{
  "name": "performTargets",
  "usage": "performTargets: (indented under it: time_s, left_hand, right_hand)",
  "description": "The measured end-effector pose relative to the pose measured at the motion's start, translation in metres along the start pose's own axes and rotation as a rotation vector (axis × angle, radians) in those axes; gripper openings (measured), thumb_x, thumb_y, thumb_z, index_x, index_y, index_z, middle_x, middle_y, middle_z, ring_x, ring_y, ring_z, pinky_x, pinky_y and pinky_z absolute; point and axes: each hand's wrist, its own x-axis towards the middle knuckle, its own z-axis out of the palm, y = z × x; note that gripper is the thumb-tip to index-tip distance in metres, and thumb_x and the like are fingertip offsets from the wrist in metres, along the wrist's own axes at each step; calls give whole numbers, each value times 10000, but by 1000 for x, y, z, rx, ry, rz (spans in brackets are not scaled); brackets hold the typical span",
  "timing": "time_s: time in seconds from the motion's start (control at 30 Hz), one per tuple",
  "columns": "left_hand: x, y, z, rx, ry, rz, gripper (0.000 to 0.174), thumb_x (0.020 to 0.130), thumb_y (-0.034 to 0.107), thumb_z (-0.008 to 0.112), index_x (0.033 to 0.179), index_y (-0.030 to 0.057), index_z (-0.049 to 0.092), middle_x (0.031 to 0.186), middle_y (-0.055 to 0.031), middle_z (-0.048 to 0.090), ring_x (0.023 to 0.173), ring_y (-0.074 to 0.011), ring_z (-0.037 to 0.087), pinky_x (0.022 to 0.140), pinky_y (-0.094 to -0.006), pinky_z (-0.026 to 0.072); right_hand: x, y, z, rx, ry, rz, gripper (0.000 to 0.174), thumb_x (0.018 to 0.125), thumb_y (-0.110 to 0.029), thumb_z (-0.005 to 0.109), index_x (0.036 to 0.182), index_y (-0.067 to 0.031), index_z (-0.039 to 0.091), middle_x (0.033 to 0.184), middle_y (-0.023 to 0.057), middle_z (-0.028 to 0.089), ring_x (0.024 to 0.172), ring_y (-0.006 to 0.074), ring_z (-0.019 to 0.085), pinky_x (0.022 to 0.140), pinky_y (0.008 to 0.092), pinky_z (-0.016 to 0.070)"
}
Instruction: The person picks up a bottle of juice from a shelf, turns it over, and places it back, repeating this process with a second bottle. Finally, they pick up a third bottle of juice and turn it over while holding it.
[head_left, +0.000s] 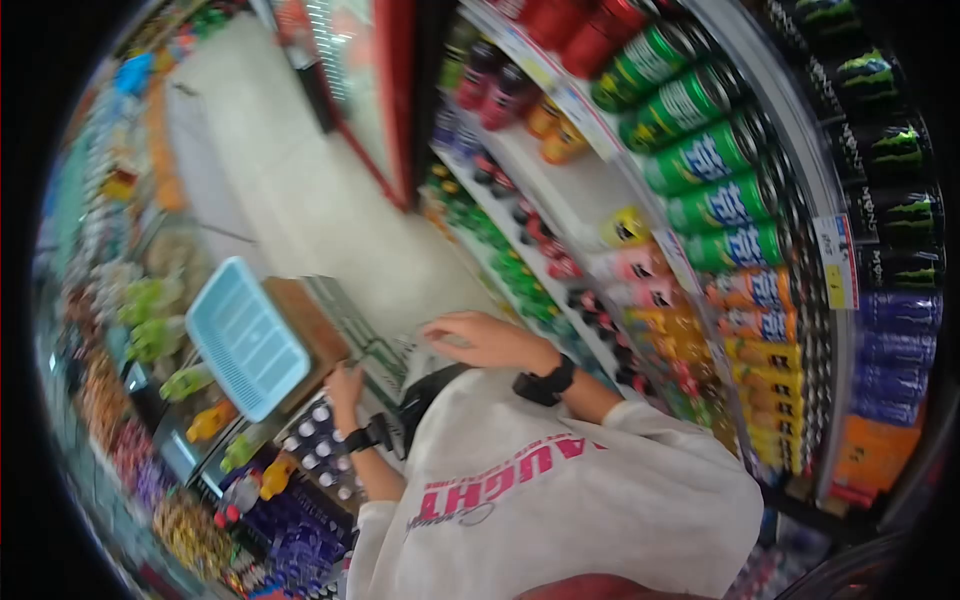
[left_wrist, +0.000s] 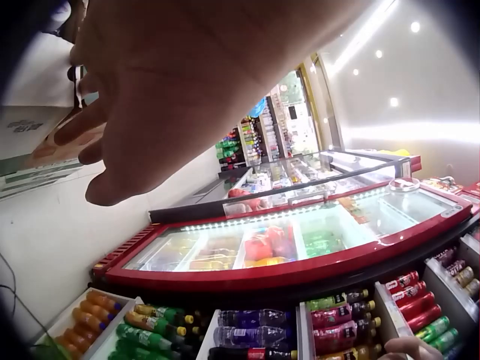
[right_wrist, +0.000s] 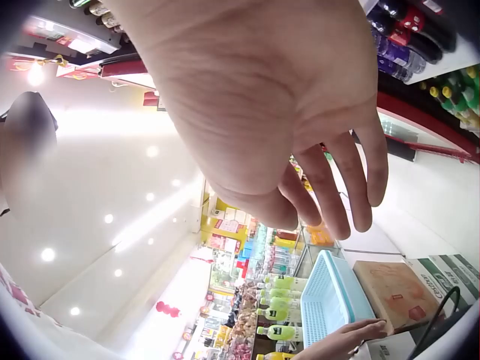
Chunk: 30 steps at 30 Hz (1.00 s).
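Observation:
My left hand [head_left: 345, 388] is beside a brown cardboard box [head_left: 303, 318], below the light blue plastic basket [head_left: 250, 345]. Seen in the left wrist view, its fingers [left_wrist: 96, 124] are loosely extended and overlap the boxes at the left edge. Nothing shows in its grasp. My right hand [head_left: 490, 340] hovers in front of my torso. The right wrist view shows its open palm [right_wrist: 255, 97], with relaxed fingers and nothing held. In that view the basket [right_wrist: 324, 300] tilts beside the cardboard box [right_wrist: 394, 292], with the left hand [right_wrist: 345, 341] just below.
Shelves of drink cans [head_left: 720, 205] and bottles line the right side. White-capped bottles [head_left: 320, 450] stand below the left hand. Green-and-white cartons [head_left: 365, 345] are next to the brown box. A red-framed glass-topped freezer [left_wrist: 300, 266] stands across the aisle floor [head_left: 300, 170].

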Motion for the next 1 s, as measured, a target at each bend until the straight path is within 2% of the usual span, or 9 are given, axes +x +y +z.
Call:
performTargets:
  time_s: [0.07,0.1,0.2,0.3,0.5,0.8,0.83,0.97,1.0]
  left_hand:
    - [-35,13,-28,67,-20,38,494,913,459,664,1281,130,669,1366,-233,616,1379,-460,433,1144,-642,289]
    - [-51,116,94,-20,-106,84,470,908,447,667,1249,124,687,1328,-216,648,1376,-453,438,1137,-646,289]
    - [-42,84,40,200,62,119,420,927,425,667,1225,131,704,1242,-156,701,1402,-436,415,1154,-656,247]
    - [-50,78,56,225,247,191,335,959,358,654,1193,127,719,1201,-135,709,1439,-424,375,1181,-644,210]
    - [-52,76,67,265,321,207,284,982,285,649,1203,115,705,1239,-98,690,1485,-374,337,1207,-623,194]
    - [-53,70,67,362,283,195,329,1047,261,592,1268,30,671,1321,-156,652,1521,-350,260,1180,-504,271]
    - [-51,66,68,396,326,193,297,1014,254,635,1255,94,702,1396,-195,592,1482,-370,328,1172,-488,284]
    - [-46,78,55,462,112,162,340,1051,293,570,1267,55,683,1322,-213,626,1391,-368,451,1160,-481,330]
    - [-38,26,86,666,304,379,369,993,317,658,1209,24,716,1313,-274,616,1394,-426,396,1133,-558,336]
  right_hand:
    - [-7,-34,17,81,72,-73,255,993,-175,620,1191,-20,663,1105,172,723,1046,320,703,901,407,543]
    - [-53,37,-41,-23,53,96,248,991,-170,617,1180,-15,661,1090,169,720,1034,326,700,893,410,542]
    - [-17,56,-9,32,74,50,220,986,-148,606,1146,-6,654,1036,161,708,991,345,690,873,419,539]
    - [-23,85,-5,52,51,133,219,987,-153,605,1148,-11,648,1040,159,705,988,349,689,875,422,537]
    - [-35,127,-2,90,31,240,215,988,-138,601,1159,-11,629,1079,167,682,997,361,677,871,431,529]
    - [-63,183,2,239,149,250,227,1009,-107,600,1219,-22,613,1075,147,676,999,324,673,885,395,520]
    - [-67,190,3,236,172,255,232,1010,-108,599,1226,-23,612,1079,145,678,1001,321,673,884,394,519]
    - [-81,215,5,299,258,309,200,988,-78,612,1177,-12,619,1054,155,670,971,349,660,850,415,519]
    - [-84,217,0,265,273,306,195,996,-84,606,1177,-13,620,1048,148,674,977,339,665,845,413,522]
